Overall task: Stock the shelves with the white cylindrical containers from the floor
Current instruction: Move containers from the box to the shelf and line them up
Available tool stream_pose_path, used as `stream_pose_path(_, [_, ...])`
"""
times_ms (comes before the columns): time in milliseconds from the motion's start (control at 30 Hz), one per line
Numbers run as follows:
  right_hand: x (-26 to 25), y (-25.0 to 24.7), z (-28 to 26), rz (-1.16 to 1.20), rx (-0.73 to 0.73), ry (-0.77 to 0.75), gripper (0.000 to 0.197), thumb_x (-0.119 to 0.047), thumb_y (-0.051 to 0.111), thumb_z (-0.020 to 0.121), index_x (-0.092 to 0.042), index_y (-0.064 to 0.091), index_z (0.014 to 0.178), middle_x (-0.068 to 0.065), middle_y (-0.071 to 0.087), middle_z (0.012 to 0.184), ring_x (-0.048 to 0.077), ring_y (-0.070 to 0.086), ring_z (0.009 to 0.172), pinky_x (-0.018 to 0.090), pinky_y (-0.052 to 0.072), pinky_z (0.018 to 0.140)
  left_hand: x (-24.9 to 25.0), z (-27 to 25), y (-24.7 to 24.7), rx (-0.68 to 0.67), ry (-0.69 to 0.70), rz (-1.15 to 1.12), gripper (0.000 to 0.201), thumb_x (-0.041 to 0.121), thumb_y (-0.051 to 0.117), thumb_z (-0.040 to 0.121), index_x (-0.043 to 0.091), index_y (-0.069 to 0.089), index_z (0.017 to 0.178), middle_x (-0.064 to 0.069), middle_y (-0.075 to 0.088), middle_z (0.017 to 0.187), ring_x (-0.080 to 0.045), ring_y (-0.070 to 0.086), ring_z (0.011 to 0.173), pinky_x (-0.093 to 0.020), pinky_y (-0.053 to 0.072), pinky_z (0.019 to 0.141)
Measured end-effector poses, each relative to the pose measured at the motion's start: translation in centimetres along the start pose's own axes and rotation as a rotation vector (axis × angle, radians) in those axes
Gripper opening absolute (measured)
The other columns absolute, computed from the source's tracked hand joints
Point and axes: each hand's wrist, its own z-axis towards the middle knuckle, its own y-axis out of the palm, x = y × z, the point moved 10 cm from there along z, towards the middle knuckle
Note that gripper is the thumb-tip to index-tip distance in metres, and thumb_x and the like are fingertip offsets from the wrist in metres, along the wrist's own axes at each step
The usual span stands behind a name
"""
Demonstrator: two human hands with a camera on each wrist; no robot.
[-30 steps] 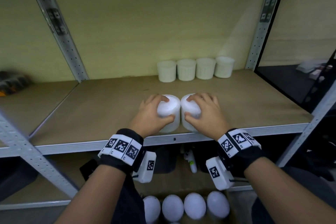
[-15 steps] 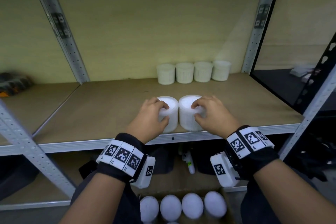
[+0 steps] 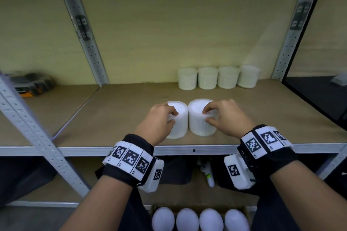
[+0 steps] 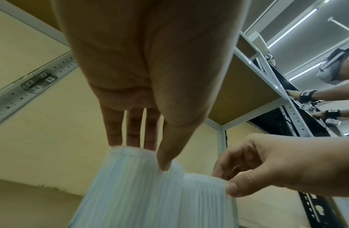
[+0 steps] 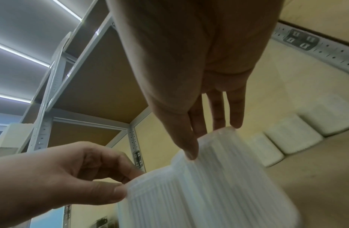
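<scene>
Two white ribbed cylindrical containers stand side by side, touching, near the front of the brown shelf. My left hand pinches the top rim of the left container between thumb and fingertips. The right hand pinches the rim of the right container the same way. In the left wrist view, my left hand's thumb rests on the left container. In the right wrist view, the right hand's thumb sits on the right container.
Several more white containers line the back of the shelf at the right. Below, a box on the floor holds a row of white containers. Metal uprights flank the bay. Another person works at the neighbouring rack.
Both hands have drawn back from wrapping the containers' sides to holding only the top rims with the fingertips. The two containers stand a little further in from the shelf's front edge.
</scene>
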Motion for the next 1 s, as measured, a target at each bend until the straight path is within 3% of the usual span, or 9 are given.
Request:
stream_pose_path(100, [-1.0, 0.7, 2.0, 0.012, -0.012, -0.027, 0.024, -0.024, 0.065, 0.086, -0.023, 0.070, 0.109, -0.005, 0.069, 0.118, 0.013, 0.061, 0.114, 0.025, 0.044, 0.096, -1.9, 1.1, -0.5, -0.006, -0.045, 0.002, 0.026, 0.017, 0.057, 0.092, 0.019, 0.063, 0.117, 0.001, 0.055, 0.128, -0.016, 0.050, 0.120, -0.019, 0.033, 0.090])
stream_pose_path(400, [-3.9, 3.2, 9.2, -0.005, -0.035, -0.079, 0.023, -0.018, 0.064, 0.086, -0.016, 0.070, 0.108, 0.000, 0.068, 0.119, 0.018, 0.062, 0.112, 0.030, 0.048, 0.098, -7.5, 5.8, -1.3, -0.034, -0.129, 0.063, 0.029, 0.013, 0.057, 0.091, 0.019, 0.064, 0.118, -0.002, 0.060, 0.129, -0.019, 0.058, 0.115, -0.027, 0.045, 0.096])
stream_pose_path(633, [-5.0, 4.9, 14.9, -0.070, -0.037, -0.095, 0.023, -0.020, 0.061, 0.088, -0.018, 0.068, 0.110, -0.001, 0.068, 0.118, 0.021, 0.063, 0.110, 0.030, 0.050, 0.092, -11.5, 10.4, -1.4, -0.013, -0.171, 0.124, 0.030, 0.011, 0.057, 0.090, 0.019, 0.064, 0.119, -0.004, 0.064, 0.125, -0.022, 0.061, 0.112, -0.034, 0.049, 0.098])
stream_pose_path(767, [-5.2, 5.9, 18.2, -0.092, -0.059, -0.102, 0.023, -0.020, 0.059, 0.090, -0.017, 0.067, 0.111, 0.001, 0.068, 0.119, 0.024, 0.062, 0.109, 0.031, 0.048, 0.090, -13.3, 13.0, -1.4, -0.001, -0.177, 0.128, 0.030, 0.011, 0.056, 0.090, 0.017, 0.064, 0.119, -0.005, 0.065, 0.122, -0.023, 0.062, 0.110, -0.032, 0.050, 0.095])
stream_pose_path(1000, [-4.7, 7.6, 23.3, -0.116, -0.041, -0.101, 0.020, -0.020, 0.055, 0.092, -0.018, 0.065, 0.108, 0.003, 0.067, 0.115, 0.026, 0.061, 0.107, 0.026, 0.036, 0.076, -15.4, 17.1, -1.5, 0.025, -0.179, 0.125, 0.030, 0.005, 0.055, 0.090, 0.013, 0.064, 0.118, -0.007, 0.063, 0.124, -0.025, 0.059, 0.114, -0.034, 0.047, 0.097])
